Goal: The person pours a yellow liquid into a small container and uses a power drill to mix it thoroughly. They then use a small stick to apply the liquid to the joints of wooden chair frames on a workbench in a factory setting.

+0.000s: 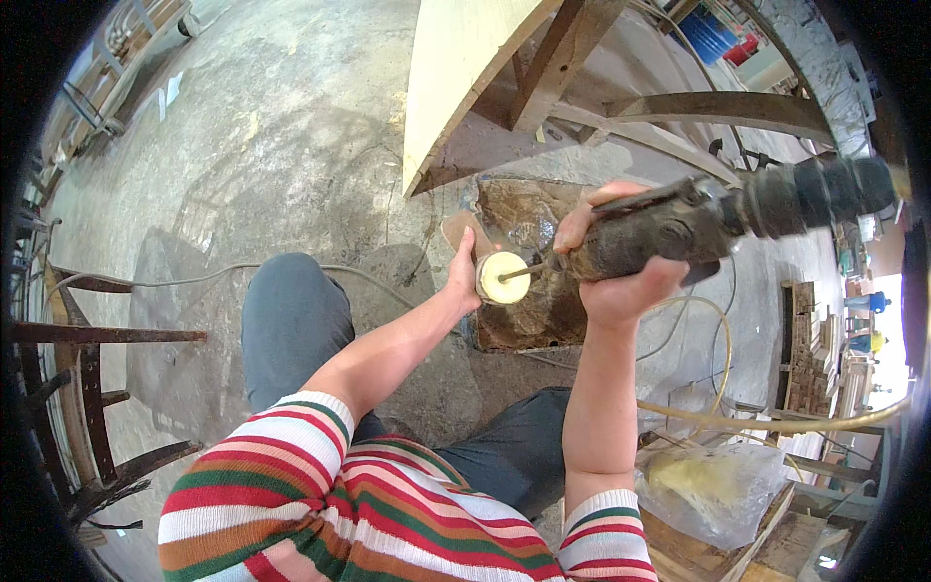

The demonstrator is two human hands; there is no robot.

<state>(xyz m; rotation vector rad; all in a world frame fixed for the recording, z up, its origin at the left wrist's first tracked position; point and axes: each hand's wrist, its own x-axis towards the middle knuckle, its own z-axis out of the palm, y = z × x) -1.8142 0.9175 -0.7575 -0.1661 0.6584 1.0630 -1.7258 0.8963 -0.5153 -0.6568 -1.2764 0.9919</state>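
In my right hand [628, 295] is a dark, worn drill-like power tool [630, 239], with the fingers wrapped round its body and its ribbed black end pointing right. A thin rod [531, 272] sticks out of its left end and meets the middle of a round piece with a pale yellow face [510, 289]. My left hand [462, 281] grips that round piece from its left side. Beside the left fingers shows a flat brown piece [460, 231]; whether it joins the round piece I cannot tell. Beneath both hands lies a brown, stained, shiny-surfaced slab [543, 328] on the floor.
A pale wooden panel [456, 73] on a timber frame [562, 68] rises ahead. Dark wooden legs [92, 398] stand at left. A grey cable [208, 272] crosses the concrete floor. At right are a yellow hose [727, 419], a clear plastic bag [718, 495] and stacked timber [805, 359].
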